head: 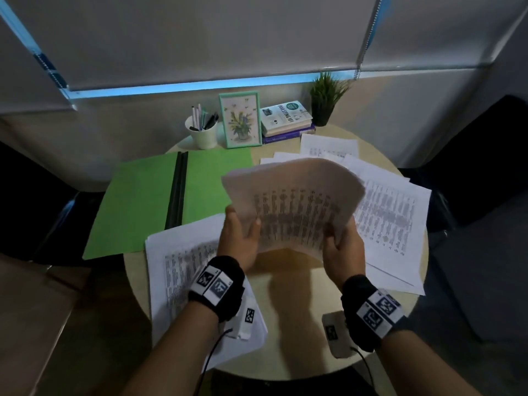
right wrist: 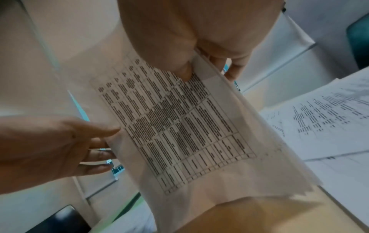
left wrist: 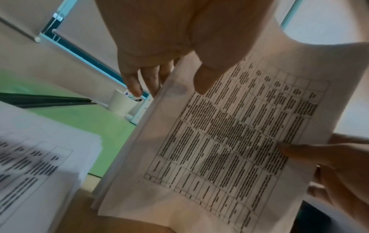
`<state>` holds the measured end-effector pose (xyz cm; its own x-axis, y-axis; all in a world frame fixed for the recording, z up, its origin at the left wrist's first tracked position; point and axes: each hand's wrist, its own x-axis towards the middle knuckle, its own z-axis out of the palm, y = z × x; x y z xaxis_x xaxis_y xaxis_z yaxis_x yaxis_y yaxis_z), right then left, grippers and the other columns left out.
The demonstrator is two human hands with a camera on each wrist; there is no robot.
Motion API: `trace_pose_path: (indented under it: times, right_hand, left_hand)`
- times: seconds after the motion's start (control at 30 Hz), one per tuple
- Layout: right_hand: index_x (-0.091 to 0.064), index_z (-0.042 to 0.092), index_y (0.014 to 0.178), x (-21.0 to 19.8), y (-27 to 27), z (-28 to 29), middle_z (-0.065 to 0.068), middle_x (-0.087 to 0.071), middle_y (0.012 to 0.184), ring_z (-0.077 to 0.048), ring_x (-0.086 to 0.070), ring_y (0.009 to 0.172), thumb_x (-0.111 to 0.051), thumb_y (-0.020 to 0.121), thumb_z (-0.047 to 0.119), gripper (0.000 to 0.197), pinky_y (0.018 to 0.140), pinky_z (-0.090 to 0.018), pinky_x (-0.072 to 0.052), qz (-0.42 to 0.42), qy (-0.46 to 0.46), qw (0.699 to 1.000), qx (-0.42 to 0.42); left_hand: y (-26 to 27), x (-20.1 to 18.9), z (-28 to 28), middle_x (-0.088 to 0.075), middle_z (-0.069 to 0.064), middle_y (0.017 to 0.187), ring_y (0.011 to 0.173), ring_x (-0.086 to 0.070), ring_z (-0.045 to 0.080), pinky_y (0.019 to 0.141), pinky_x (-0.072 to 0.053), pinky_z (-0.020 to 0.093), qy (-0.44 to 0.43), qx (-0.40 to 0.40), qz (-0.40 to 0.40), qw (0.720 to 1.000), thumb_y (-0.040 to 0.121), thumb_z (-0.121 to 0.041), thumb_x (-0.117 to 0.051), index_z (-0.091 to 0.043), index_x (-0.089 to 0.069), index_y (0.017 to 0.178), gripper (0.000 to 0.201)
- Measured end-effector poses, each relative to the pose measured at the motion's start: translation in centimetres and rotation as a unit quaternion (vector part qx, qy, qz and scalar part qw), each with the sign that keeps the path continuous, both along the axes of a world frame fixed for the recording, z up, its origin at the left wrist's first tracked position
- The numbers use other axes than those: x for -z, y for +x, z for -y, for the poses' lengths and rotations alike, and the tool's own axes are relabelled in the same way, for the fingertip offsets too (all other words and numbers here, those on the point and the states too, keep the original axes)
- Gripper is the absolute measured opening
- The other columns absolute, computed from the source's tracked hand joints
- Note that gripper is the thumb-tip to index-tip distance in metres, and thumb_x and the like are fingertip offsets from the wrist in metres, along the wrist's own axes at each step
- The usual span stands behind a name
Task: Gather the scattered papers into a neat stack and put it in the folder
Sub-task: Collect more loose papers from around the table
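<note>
A bundle of printed paper sheets (head: 294, 201) is raised above the middle of the round table (head: 288, 284), curling away from me. My left hand (head: 243, 224) pinches its left edge, thumb (left wrist: 201, 82) on the printed face and fingers (left wrist: 135, 83) behind. My right hand (head: 338, 232) pinches the right edge, thumb (right wrist: 183, 69) in front. The green folder (head: 143, 201) lies open at the table's left. More loose sheets lie under my left forearm (head: 177, 275), at the right (head: 394, 218) and far right (head: 328, 145).
Along the back stand a white pen cup (head: 201, 132), a framed flower picture (head: 240, 120), stacked books (head: 285, 118) and a potted plant (head: 325, 95). Dark chairs flank the table on the left (head: 34, 178) and right (head: 485, 155).
</note>
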<state>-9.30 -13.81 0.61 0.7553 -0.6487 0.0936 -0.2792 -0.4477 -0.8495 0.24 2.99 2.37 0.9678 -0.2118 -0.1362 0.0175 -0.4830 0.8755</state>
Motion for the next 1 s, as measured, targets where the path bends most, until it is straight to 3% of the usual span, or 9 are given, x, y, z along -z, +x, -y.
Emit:
trace_pose_path:
  times: [0.1,0.2,0.3,0.37,0.47,0.57,0.73,0.9,1.0]
  right_hand:
    - [-0.049,0.012,0.11,-1.0,0.7,0.1,-0.003,-0.06,0.093,-0.021,-0.055,0.077,-0.043,0.091,0.0,0.023,0.058,-0.026,-0.042,0.007,-0.049,0.999,-0.013]
    - [-0.046,0.012,0.106,-3.6,2.3,-0.7,0.0,-0.056,0.088,-0.015,-0.051,0.069,-0.044,0.093,0.001,0.017,0.052,-0.021,-0.034,0.048,-0.063,0.996,-0.039]
    - [-0.048,0.013,0.115,-5.6,4.1,-2.2,0.005,-0.057,0.088,-0.01,-0.049,0.067,-0.049,0.094,0.004,0.023,0.053,-0.017,-0.033,0.072,-0.054,0.993,-0.076]
    - [-0.046,0.015,0.125,-6.0,5.4,-3.6,0.009,-0.056,0.093,-0.011,-0.051,0.072,-0.051,0.095,0.007,0.032,0.056,-0.013,-0.036,0.055,-0.042,0.991,-0.113]
    - [-0.035,0.016,0.138,-4.4,7.0,-6.4,0.002,-0.058,0.106,-0.019,-0.058,0.086,-0.05,0.096,0.008,0.045,0.072,-0.027,-0.049,-0.025,0.047,0.983,-0.178]
    - [-0.033,0.012,0.139,-1.1,7.7,-9.4,-0.011,-0.06,0.116,-0.024,-0.058,0.087,-0.048,0.097,0.008,0.045,0.074,-0.032,-0.048,-0.139,0.112,0.961,-0.213]
    - [-0.042,0.009,0.125,3.5,7.0,-13.7,-0.017,-0.063,0.114,-0.027,-0.055,0.084,-0.042,0.095,0.006,0.03,0.071,-0.031,-0.043,-0.235,0.091,0.939,-0.234]
    - [-0.044,0.01,0.128,5.2,6.8,-15.3,-0.017,-0.064,0.113,-0.028,-0.055,0.082,-0.043,0.097,0.012,0.031,0.07,-0.032,-0.043,-0.255,0.063,0.932,-0.251]
    - [-0.045,0.011,0.13,5.4,7.3,-15.6,-0.017,-0.065,0.113,-0.029,-0.057,0.083,-0.044,0.098,0.015,0.032,0.07,-0.033,-0.044,-0.267,0.038,0.929,-0.253]
  left_hand:
    - [0.4,-0.5,0.1,-0.052,0.013,0.134,0.124,-0.049,0.033,0.1,-0.041,0.036,0.037,0.002,0.02,0.999,0.102,-0.028,-0.041,-0.008,-0.036,0.137,0.04]
    - [0.8,-2.5,-0.3,-0.046,0.016,0.143,0.127,-0.046,0.032,0.098,-0.038,0.034,0.044,-0.036,0.031,0.998,0.104,-0.026,-0.034,-0.006,-0.025,0.146,0.048]
    - [1.4,-3.2,-2.2,-0.057,0.013,0.129,0.109,-0.057,0.03,0.083,-0.042,0.03,0.026,-0.092,0.074,0.993,0.103,-0.022,-0.035,-0.011,-0.032,0.136,0.035]
    - [2.0,-3.0,-4.4,-0.059,0.009,0.126,0.102,-0.058,0.026,0.081,-0.043,0.029,0.021,-0.126,0.078,0.989,0.102,-0.019,-0.036,-0.014,-0.034,0.135,0.033]
    - [2.7,-1.6,-8.3,-0.057,0.01,0.13,0.108,-0.058,0.028,0.087,-0.044,0.03,0.04,-0.175,0.041,0.983,0.101,-0.015,-0.038,-0.017,-0.031,0.14,0.039]
    - [2.1,0.9,-12.0,-0.054,0.01,0.136,0.117,-0.056,0.03,0.091,-0.042,0.03,0.069,-0.208,-0.017,0.976,0.101,-0.014,-0.039,-0.018,-0.032,0.142,0.042]
    - [-0.6,5.2,-15.9,-0.049,0.012,0.139,0.121,-0.053,0.032,0.096,-0.044,0.036,0.111,-0.249,-0.107,0.956,0.1,-0.009,-0.041,-0.015,-0.036,0.142,0.042]
    - [-1.8,8.1,-17.9,-0.057,0.01,0.13,0.107,-0.06,0.032,0.078,-0.048,0.033,0.142,-0.255,-0.147,0.945,0.098,-0.009,-0.044,-0.018,-0.04,0.138,0.041]
    - [-1.2,8.3,-18.4,-0.058,0.011,0.128,0.105,-0.062,0.032,0.08,-0.051,0.036,0.136,-0.26,-0.149,0.944,0.098,-0.01,-0.046,-0.02,-0.041,0.136,0.04]
